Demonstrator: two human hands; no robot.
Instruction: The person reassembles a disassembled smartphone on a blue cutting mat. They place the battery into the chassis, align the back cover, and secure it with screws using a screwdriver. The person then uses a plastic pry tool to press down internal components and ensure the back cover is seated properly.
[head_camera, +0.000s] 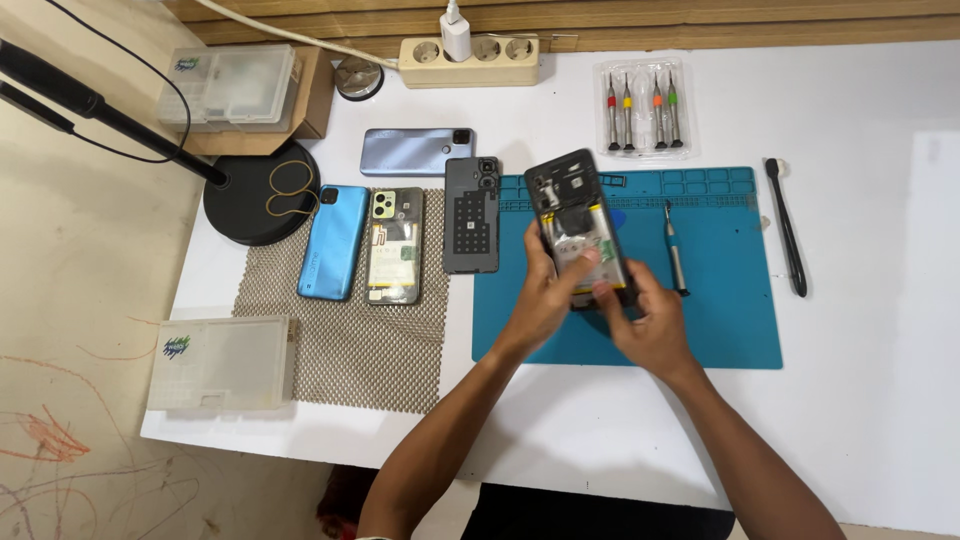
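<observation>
An opened smartphone (578, 205) with its back cover off, battery and inner parts showing, is held tilted above the blue work mat (730, 320). My left hand (545, 290) grips its left edge and lower end. My right hand (650, 320) holds the lower right corner, with the thumb pressing on the phone's bottom part. A grey screwdriver (677, 252) lies on the mat just right of the phone.
On the mesh pad (350, 350) lie a blue phone (333, 242), an opened phone (394, 246) and a dark back cover (471, 215). A grey-blue phone (415, 151), a screwdriver set (643, 108), a black tool (787, 228), a power strip (468, 60), a lamp base (260, 205) and plastic boxes (222, 363) stand around.
</observation>
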